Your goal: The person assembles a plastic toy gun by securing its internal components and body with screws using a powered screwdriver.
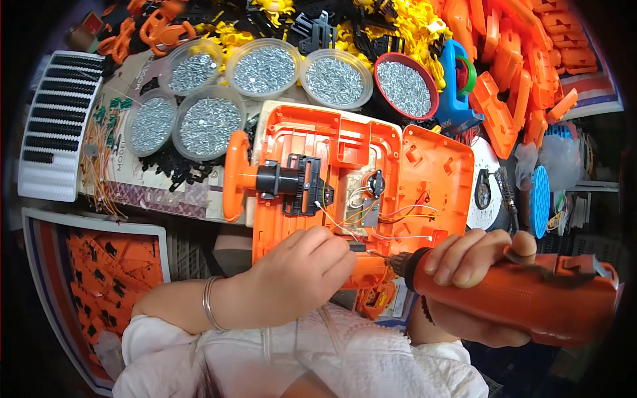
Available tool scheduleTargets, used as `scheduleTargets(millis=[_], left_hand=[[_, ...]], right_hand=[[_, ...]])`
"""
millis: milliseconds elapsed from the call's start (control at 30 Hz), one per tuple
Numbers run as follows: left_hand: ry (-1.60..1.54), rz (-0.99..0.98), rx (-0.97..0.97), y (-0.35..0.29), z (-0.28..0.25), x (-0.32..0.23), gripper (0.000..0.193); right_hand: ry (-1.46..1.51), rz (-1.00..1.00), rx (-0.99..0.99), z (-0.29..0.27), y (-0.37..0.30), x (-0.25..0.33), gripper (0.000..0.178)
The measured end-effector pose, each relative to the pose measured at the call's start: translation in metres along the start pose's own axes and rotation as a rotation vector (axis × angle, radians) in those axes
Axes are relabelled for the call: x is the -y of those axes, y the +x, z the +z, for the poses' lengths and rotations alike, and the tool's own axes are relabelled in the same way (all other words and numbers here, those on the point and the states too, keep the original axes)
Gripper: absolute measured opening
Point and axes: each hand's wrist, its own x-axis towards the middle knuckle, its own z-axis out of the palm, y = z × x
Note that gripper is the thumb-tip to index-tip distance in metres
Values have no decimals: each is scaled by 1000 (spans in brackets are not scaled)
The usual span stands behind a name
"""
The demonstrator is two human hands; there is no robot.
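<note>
Nearest me: right hand [464, 265] wrapped round orange driver [517, 292], bit aimed left at shell [345, 179]. Left hand [305, 268] curled, pinching shell's lower edge just beside bit. I see little free room; parts crowd every side. Behind: six tubs [265, 66] w/ screws.

Pretty much all orange here: the shell [345, 179], the driver [517, 292], the parts pile [524, 53]. Black fitting [292, 182] on the shell, silver screws in clear tubs [265, 66], one red-rimmed tub [405, 86], yellow bits [391, 26], black-and-white striped tray [56, 126]
</note>
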Motion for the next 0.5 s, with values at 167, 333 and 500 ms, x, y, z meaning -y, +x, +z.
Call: scheduleTargets(millis=[167, 333, 500], left_hand=[[1, 13, -35, 1, 2, 1, 35], [53, 28, -133, 3, 7, 1, 28], [69, 39, -152, 3, 8, 4, 27]], right_hand=[[29, -44, 42, -7, -9, -12, 91], [54, -15, 50, 0, -7, -20, 70], [55, -1, 64, 3, -5, -23, 68]])
